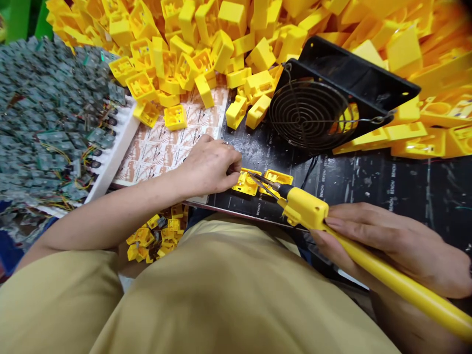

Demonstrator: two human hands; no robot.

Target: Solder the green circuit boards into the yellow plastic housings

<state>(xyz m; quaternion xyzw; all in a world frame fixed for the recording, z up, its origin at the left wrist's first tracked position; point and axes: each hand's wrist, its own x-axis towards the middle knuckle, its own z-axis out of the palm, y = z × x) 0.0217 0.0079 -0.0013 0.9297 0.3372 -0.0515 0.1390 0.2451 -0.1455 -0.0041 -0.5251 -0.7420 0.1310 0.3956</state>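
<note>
Two small open yellow housings lie side by side near the front edge of the black bench, the left one [246, 182] and the right one [277, 181]. My left hand [214, 164] has its fingers curled together at the left housing's left side; whatever they pinch is hidden. A yellow soldering tool [307, 205] with a thick yellow handle is gripped in my right hand [383, 241]. Its thin metal tip reaches left over the right housing to the left one.
A black fan [313, 98] with a wire grille stands behind the housings. Yellow housings [232, 19] are heaped along the back. Circuit boards [47, 113] fill a white-edged tray [116, 142] at left. More yellow parts [171, 231] lie below the bench edge.
</note>
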